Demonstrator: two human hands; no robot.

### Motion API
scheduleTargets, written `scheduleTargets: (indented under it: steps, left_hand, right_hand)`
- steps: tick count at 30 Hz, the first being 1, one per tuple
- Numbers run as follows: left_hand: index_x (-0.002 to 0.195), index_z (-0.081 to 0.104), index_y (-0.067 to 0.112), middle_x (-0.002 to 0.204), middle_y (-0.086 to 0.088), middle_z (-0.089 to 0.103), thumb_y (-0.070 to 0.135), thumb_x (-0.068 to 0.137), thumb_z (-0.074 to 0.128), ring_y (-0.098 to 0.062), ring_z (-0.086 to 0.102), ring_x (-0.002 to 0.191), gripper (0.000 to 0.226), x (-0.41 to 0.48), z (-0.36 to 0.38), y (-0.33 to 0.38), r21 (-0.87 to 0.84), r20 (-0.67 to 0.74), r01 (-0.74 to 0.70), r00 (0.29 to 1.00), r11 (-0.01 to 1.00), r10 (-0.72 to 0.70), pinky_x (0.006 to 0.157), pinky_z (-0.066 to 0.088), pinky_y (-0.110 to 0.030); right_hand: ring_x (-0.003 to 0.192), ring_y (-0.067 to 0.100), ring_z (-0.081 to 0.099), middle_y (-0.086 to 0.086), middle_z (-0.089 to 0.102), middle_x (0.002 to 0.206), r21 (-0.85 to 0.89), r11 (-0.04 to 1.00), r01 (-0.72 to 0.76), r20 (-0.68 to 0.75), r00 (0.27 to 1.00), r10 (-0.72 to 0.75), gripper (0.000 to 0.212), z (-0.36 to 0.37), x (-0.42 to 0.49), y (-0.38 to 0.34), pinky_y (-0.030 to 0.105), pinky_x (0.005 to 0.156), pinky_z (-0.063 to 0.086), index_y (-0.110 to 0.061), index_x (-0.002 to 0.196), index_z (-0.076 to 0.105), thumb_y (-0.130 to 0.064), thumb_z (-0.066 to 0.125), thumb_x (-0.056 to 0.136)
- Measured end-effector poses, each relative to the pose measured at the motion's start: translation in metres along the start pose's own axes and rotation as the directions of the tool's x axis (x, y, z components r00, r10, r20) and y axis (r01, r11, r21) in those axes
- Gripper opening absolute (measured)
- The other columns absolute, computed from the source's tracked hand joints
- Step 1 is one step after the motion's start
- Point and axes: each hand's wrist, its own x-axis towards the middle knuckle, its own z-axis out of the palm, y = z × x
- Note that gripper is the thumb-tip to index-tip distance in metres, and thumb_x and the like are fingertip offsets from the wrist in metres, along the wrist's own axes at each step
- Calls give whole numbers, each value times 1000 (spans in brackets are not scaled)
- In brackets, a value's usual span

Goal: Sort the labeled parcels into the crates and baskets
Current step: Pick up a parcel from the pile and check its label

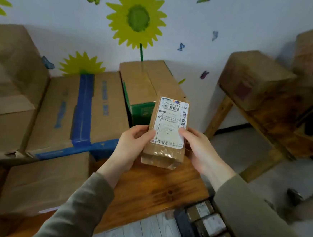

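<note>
I hold a small brown cardboard parcel upright above the wooden table, its white shipping label with barcodes facing me. My left hand grips its left edge, thumb on the label. On the other side my right hand grips the right edge, thumb also on the label. At the bottom right a dark crate holds three labeled parcels in a row.
Large cardboard boxes crowd the table's left and back; a green-sided box stands just behind the parcel. To the right, a second wooden table carries more boxes. Grey floor lies between the two tables.
</note>
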Motion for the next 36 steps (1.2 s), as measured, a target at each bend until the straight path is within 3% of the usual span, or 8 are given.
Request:
scheduleTargets:
  steps: [6,11,16,21,23,28,32,36]
  left_hand:
    - [126,56,9,108,-2,67,20,90,61,-11,65,94,38,-8,47,-27,83,254,-2,967,997,-19,75,55,-21]
    - [117,59,14,101,1,68,19,91,60,0,66,75,27,-23,110,-46,138,418,-27,908,990,-34,59,50,-10]
    - [116,59,17,95,8,66,18,92,58,-2,65,80,23,-39,174,-68,199,546,15,829,980,-123,58,51,-10]
    - [113,55,22,96,6,65,19,95,53,-5,63,79,18,-50,233,-95,262,586,66,782,963,-213,55,51,-13]
    - [103,54,29,97,6,65,19,96,51,-4,64,79,12,-52,255,-106,290,589,93,767,953,-254,59,53,-15]
    - [90,55,35,90,10,64,19,99,46,-3,63,77,21,-51,296,-130,362,586,76,757,929,-290,62,52,-19]
    - [114,53,27,91,12,61,18,101,40,-2,60,75,21,-45,319,-153,417,572,101,743,903,-347,50,50,-13]
    - [132,49,24,93,13,58,18,101,38,-2,58,80,33,-38,335,-181,483,537,118,743,868,-400,57,49,-17]
  right_hand:
    - [101,20,65,4,70,109,138,990,-23,-230,972,55,21,-50,-44,32,36,85,53,-15,116,58,-19,51,97]
    - [87,18,68,4,71,100,196,981,-4,-412,907,86,21,-107,-85,55,28,64,51,-10,116,57,-17,51,96]
    - [93,21,66,5,70,104,269,963,11,-535,833,140,22,-163,-116,82,34,75,51,-11,116,58,-16,51,96]
    - [87,16,67,-1,72,98,301,953,26,-584,795,163,16,-213,-132,109,30,70,51,-18,100,63,-11,48,97]
    - [92,18,66,0,71,100,350,936,27,-585,787,196,17,-234,-134,120,33,79,53,-18,97,63,-9,48,97]
    - [101,22,64,5,68,110,390,921,-8,-577,778,251,20,-276,-130,143,37,86,52,-12,114,58,-9,48,97]
    - [99,21,65,5,68,112,393,918,-53,-577,763,291,29,-297,-119,166,37,85,54,-12,125,54,-12,50,96]
    - [100,21,64,1,68,108,442,891,-99,-547,758,356,25,-310,-110,193,43,90,51,-18,122,55,-17,48,98]
